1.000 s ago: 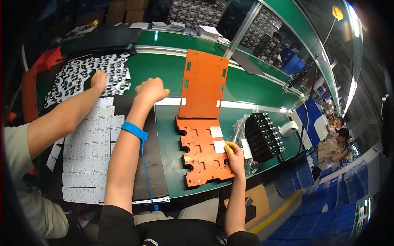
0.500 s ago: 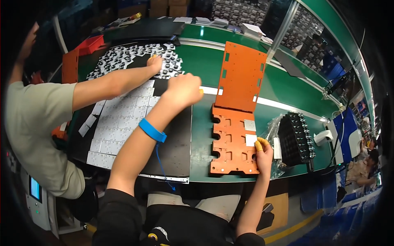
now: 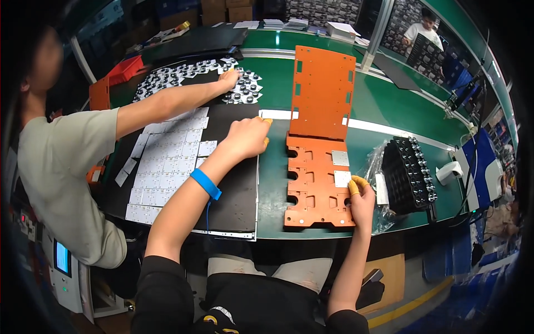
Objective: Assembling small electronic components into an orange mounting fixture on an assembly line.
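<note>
Thin white square circuit board (image 3: pixel 342 178) sits on orange notched slab (image 3: pixel 314 215), centre-right of frame; R hand (image 3: pixel 362 201) at its edge, grip unclear; L hand (image 3: pixel 248 137) curled, well apart, contents can't tell. Board's prob. light, stiff, fragile: take by edges.

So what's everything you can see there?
Open fixture: one, orange, centre
Small boards: two, white, on fixture's right side
Flat boards: many, white, on mat
Boards with round parts: many, white and black, upper left
Mat: one, black, left
Bin: one, red, upper left
Ribbed stack: one, black, right
Handheld device: one, white, right of stack
Table: one, green, underneath
Co-worker: one, pale shirt, left
Distant person: one, white shirt, upper right
Wristband: one, blue, left forearm
Left hand: one, yellow-tipped, near mat's edge
Right hand: one, yellow-tipped, at fixture
</note>
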